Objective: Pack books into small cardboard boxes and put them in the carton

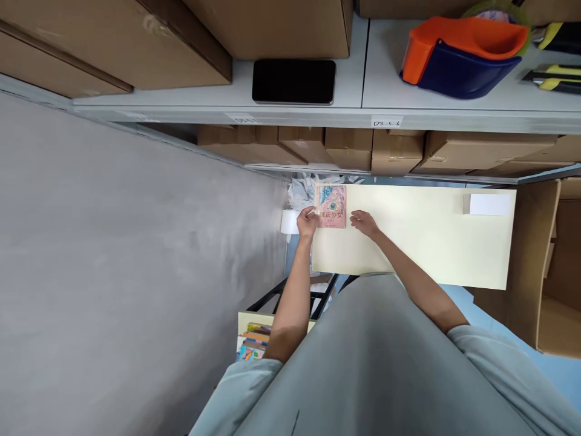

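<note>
A thin pink picture book (333,207), with Chinese lettering and a blue patch on its cover, lies flat near the left end of the pale yellow table (408,242). My left hand (307,223) is at the book's left edge, its fingers and thumb closed on that edge. Just off the book's right edge hovers my right hand (365,223), its fingers loosely bent and apart, with nothing in them.
A stack of white paper (489,204) sits at the table's right end, beside a large open carton (531,242). Shelves above hold boxes, a black phone (293,81) and an orange-blue tape dispenser (458,57). Books (253,342) lie lower left; a grey wall (158,242) bounds the left.
</note>
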The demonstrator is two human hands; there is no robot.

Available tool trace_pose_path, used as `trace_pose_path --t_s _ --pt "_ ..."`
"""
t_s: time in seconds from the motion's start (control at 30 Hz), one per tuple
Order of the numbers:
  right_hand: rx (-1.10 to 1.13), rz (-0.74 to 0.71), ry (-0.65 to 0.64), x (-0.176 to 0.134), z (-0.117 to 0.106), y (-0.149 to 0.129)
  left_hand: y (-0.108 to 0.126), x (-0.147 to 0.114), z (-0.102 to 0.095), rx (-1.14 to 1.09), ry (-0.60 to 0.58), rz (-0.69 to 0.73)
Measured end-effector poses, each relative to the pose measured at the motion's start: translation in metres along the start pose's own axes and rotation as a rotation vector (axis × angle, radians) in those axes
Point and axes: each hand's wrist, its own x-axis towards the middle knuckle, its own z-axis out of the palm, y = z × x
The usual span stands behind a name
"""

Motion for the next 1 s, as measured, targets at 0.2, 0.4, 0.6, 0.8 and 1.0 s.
trace_pose_path --t_s 0.2,0.4,0.6,0.8,1.0 --pt "-0.007 0.109 0.265 -0.102 -0.081 0.070 -0.052 -0.035 -0.035 0.120 0.051 -0.052" --pt "-0.159 0.316 0.412 -0.164 -0.105 0.105 -0.097 -0.076 -0.046 0.366 0.027 -0.106" --pt "-0.584 0.424 0.391 -0.147 -0.075 0.085 -0.106 -0.086 -0.038 0.572 0.018 -0.036" --pt "-0.701 0.463 0.375 -0.147 -0.062 0.071 -0.101 -0.086 -0.043 0.712 0.004 -0.007" --pt "-0.784 0.442 0.359 -0.155 -0.051 0.072 -0.103 -0.093 -0.056 0.793 -0.058 0.036"
